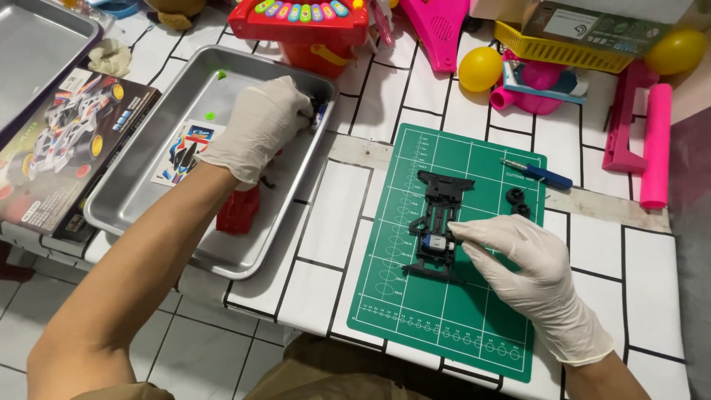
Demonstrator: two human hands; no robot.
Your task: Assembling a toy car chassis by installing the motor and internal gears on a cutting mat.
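Head view, contents as seen. Left hand (pixel 261 127): white glove, reaching into metal tray (pixel 141 200), fingertips curled and pinching a small dark part (pixel 318 112) at the tray's far right corner. Right hand (pixel 529 270): white glove, fingers extended and pressed together, tips touching black toy-car chassis (pixel 437 226) beside its small silver motor (pixel 437 242). Chassis lies flat on green cutting mat (pixel 444 296), near the mat's middle. Two black tyres (pixel 517 200) on the mat, just right of the chassis. Blue-handled tool (pixel 539 175) at the mat's far edge. Tray also holds sticker sheet (pixel 185 152) and red part (pixel 238 210). Kit box (pixel 67 141) left of tray.
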